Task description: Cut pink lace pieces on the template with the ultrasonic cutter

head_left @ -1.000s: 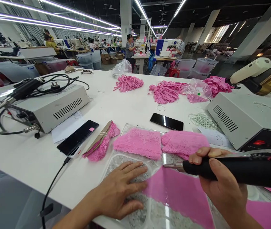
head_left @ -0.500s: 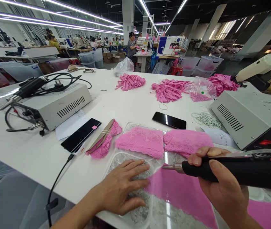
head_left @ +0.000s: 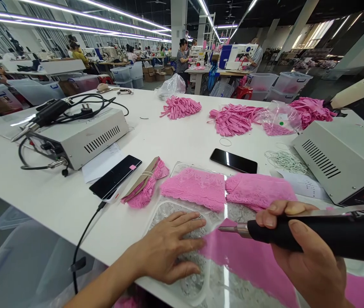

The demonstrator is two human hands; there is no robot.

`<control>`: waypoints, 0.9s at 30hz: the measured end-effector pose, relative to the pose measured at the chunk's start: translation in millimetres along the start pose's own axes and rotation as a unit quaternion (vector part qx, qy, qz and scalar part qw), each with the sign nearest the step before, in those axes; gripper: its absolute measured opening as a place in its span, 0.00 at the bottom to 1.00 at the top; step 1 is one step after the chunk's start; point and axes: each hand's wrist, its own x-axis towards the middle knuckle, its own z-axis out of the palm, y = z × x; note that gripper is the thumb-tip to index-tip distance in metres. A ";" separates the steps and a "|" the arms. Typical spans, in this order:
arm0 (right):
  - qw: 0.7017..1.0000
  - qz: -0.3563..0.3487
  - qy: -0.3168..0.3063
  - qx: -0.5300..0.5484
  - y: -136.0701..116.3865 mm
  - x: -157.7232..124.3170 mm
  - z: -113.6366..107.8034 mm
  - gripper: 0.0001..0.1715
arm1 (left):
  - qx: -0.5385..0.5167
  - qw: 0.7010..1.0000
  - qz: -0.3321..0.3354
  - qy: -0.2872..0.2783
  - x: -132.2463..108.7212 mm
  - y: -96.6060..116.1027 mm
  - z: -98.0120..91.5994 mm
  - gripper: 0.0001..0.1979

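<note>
My left hand [head_left: 172, 248] lies palm down with fingers spread on a clear, speckled plastic tray [head_left: 203, 295]. Its fingertips reach the left edge of a pink piece of fabric [head_left: 249, 261] lying flat there. In my right hand [head_left: 310, 256] is a thick black handpiece [head_left: 284, 231] with a pointed metal tip. That tip hovers over or rests on the fabric's upper left corner; I cannot tell which. Just beyond, two stacks of pink lace pieces, a left stack [head_left: 194, 188] and a right stack [head_left: 260, 190], lie side by side.
A grey control box [head_left: 88, 139] with another black handpiece [head_left: 51, 112] stands left, and a second grey box [head_left: 338, 158] right. Phones [head_left: 116, 177], a banded pink lace bundle [head_left: 146, 184], pink strap piles [head_left: 182, 107] and pale elastic loops [head_left: 287, 161] lie around. Several people work farther back.
The camera view has shifted slightly, so the scene sits farther right. The handpiece tip has moved a little left relative to the fabric. My left hand keeps its place on the tray.
</note>
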 end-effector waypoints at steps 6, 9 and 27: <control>1.000 0.013 -0.014 0.003 1.8 -2.0 2.4 0.11 | -0.004 1.000 -0.002 0.005 0.7 1.0 -0.8 0.23; 1.000 0.019 -0.022 -0.003 1.4 -2.8 -2.4 0.11 | -0.005 1.000 0.001 0.011 1.5 1.8 -1.8 0.22; 0.997 0.008 -0.072 0.022 4.8 -12.6 15.3 0.08 | 0.018 1.000 0.000 0.011 1.9 2.7 -1.6 0.22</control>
